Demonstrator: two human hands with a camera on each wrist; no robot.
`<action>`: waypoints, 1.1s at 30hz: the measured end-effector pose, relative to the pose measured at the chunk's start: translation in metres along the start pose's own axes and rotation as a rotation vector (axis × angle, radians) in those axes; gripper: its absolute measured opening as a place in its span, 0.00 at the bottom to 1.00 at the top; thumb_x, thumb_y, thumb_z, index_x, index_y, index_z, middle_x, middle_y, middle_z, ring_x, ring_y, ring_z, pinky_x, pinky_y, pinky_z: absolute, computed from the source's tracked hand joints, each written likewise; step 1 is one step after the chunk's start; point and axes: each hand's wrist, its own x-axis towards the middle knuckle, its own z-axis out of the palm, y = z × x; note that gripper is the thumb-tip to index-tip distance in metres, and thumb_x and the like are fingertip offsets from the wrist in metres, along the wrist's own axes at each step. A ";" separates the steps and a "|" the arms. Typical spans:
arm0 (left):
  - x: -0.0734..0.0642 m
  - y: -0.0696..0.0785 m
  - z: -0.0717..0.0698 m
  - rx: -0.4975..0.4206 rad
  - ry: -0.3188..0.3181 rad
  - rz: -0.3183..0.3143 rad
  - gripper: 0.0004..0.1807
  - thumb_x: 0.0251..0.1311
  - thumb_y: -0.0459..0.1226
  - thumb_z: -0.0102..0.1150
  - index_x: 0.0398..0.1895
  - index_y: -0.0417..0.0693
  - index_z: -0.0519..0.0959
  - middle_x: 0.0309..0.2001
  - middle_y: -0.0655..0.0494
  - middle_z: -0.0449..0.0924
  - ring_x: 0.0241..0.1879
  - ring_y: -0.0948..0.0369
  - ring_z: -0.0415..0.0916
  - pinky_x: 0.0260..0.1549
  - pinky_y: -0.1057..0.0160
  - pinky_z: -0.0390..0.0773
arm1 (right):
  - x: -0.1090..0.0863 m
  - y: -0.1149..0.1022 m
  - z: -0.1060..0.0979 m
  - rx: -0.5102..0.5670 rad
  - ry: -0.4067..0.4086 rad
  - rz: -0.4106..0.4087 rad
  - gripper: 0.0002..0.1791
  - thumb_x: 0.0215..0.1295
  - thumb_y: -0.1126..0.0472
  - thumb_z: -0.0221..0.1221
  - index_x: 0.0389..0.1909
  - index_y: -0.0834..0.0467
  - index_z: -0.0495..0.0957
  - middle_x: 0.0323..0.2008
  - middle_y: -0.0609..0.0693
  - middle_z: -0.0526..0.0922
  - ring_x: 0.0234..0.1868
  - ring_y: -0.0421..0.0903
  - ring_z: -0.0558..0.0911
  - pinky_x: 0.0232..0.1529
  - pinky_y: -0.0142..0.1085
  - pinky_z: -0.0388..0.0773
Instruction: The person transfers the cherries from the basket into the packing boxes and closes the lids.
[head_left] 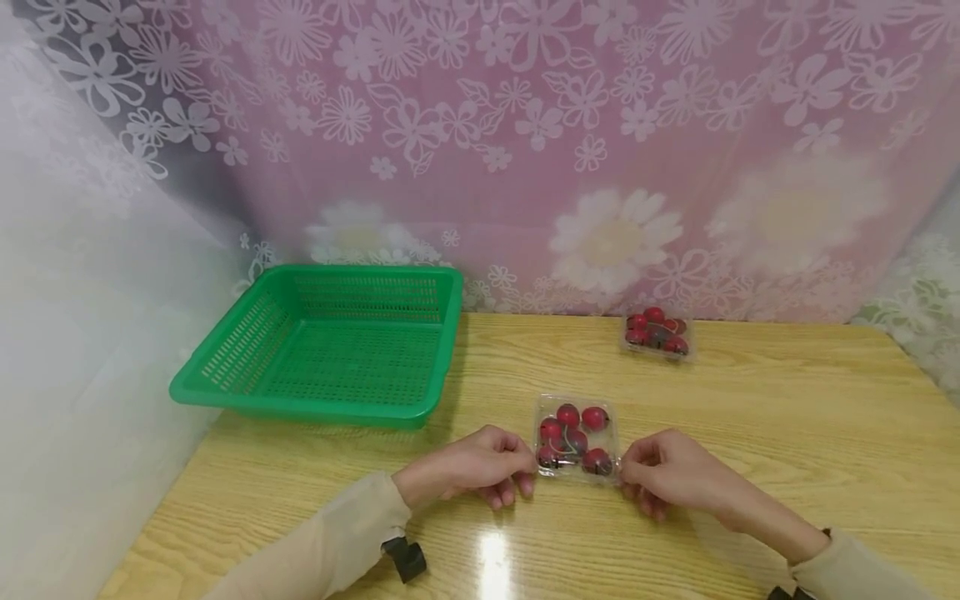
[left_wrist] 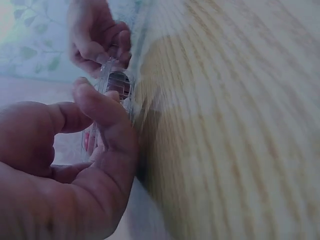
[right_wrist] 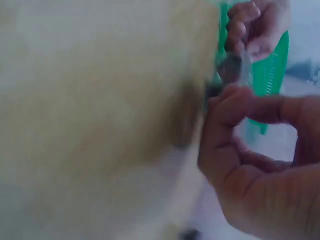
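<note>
A clear plastic clamshell box (head_left: 577, 477) with several red cherries (head_left: 574, 440) inside is held between the two hands. My left hand (head_left: 483, 465) pinches its near left corner between thumb and fingers. At the near right corner, the fingertips of my right hand (head_left: 670, 473) pinch the edge. In the left wrist view the box (left_wrist: 104, 75) is seen edge-on close over the wood, partly covered by the left hand (left_wrist: 95, 155). The right wrist view is blurred; there the right hand (right_wrist: 240, 145) has thumb and forefinger meeting at the box's edge.
A green plastic basket (head_left: 315, 410) with perforated sides stands at the left of the wooden table (head_left: 772, 400), nothing in it. Another clear box of cherries (head_left: 657, 332) lies at the back right. Behind the table hangs a pink flowered curtain (head_left: 480, 192).
</note>
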 end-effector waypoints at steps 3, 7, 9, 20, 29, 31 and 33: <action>-0.005 0.001 0.001 0.099 0.022 0.053 0.08 0.70 0.38 0.58 0.35 0.43 0.80 0.27 0.55 0.83 0.18 0.65 0.76 0.18 0.71 0.78 | -0.006 -0.004 -0.004 -0.245 0.162 -0.145 0.11 0.69 0.56 0.62 0.45 0.59 0.83 0.31 0.46 0.84 0.28 0.40 0.80 0.27 0.32 0.77; -0.017 0.003 0.000 0.403 0.107 0.194 0.10 0.71 0.42 0.59 0.42 0.46 0.83 0.30 0.59 0.85 0.24 0.68 0.80 0.26 0.69 0.80 | -0.009 -0.007 0.001 -0.483 0.344 -0.534 0.19 0.62 0.60 0.70 0.53 0.59 0.83 0.44 0.48 0.86 0.37 0.42 0.86 0.33 0.31 0.84; -0.026 0.005 0.000 0.583 0.168 0.275 0.11 0.70 0.43 0.59 0.45 0.47 0.84 0.33 0.61 0.86 0.27 0.71 0.80 0.30 0.71 0.80 | -0.007 -0.008 0.007 -0.583 0.381 -0.701 0.23 0.58 0.61 0.74 0.55 0.59 0.83 0.50 0.52 0.86 0.43 0.47 0.88 0.37 0.34 0.87; -0.065 0.001 0.000 0.950 0.354 0.578 0.07 0.69 0.39 0.61 0.44 0.49 0.85 0.40 0.60 0.87 0.34 0.72 0.82 0.35 0.75 0.79 | 0.015 -0.014 0.014 -0.825 0.412 -0.850 0.20 0.55 0.62 0.75 0.51 0.58 0.87 0.50 0.59 0.87 0.48 0.54 0.87 0.43 0.42 0.87; -0.066 -0.006 -0.002 0.960 0.353 0.596 0.08 0.70 0.39 0.60 0.47 0.49 0.84 0.41 0.59 0.87 0.35 0.70 0.83 0.35 0.73 0.80 | 0.065 -0.027 -0.013 -0.872 0.386 -0.756 0.18 0.60 0.64 0.72 0.51 0.64 0.86 0.50 0.65 0.87 0.46 0.59 0.88 0.42 0.44 0.87; -0.066 -0.006 -0.003 0.958 0.353 0.595 0.08 0.70 0.39 0.59 0.46 0.50 0.84 0.41 0.59 0.87 0.35 0.71 0.83 0.35 0.73 0.80 | 0.075 -0.028 -0.019 -0.884 0.373 -0.707 0.19 0.61 0.64 0.71 0.53 0.65 0.85 0.52 0.67 0.86 0.44 0.57 0.89 0.42 0.44 0.88; -0.065 -0.007 -0.003 0.958 0.356 0.597 0.08 0.70 0.38 0.59 0.46 0.49 0.84 0.41 0.59 0.87 0.35 0.70 0.83 0.35 0.73 0.80 | 0.084 -0.027 -0.026 -0.890 0.367 -0.680 0.20 0.62 0.65 0.70 0.54 0.66 0.85 0.53 0.68 0.85 0.42 0.56 0.90 0.40 0.43 0.88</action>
